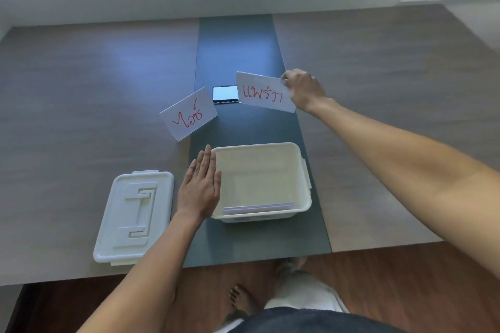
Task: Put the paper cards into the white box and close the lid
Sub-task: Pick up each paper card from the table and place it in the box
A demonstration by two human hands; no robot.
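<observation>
The white box [304,170] stands uncovered on the dark strip of the table, with a card [258,208] lying inside against its near wall. My left hand [199,189] rests flat, fingers together, against the box's left side and holds nothing. My right hand [303,89] pinches the right end of a white card with red writing [263,93], lifted above the table beyond the box. Another white card with red writing [189,113] lies on the table to the left of it. The white lid [135,216] lies flat to the left of the box.
A black phone [225,94] lies on the dark strip between the two cards, partly behind the held one. The table's near edge [243,259] runs just below the box; my bare foot [238,297] shows on the wooden floor.
</observation>
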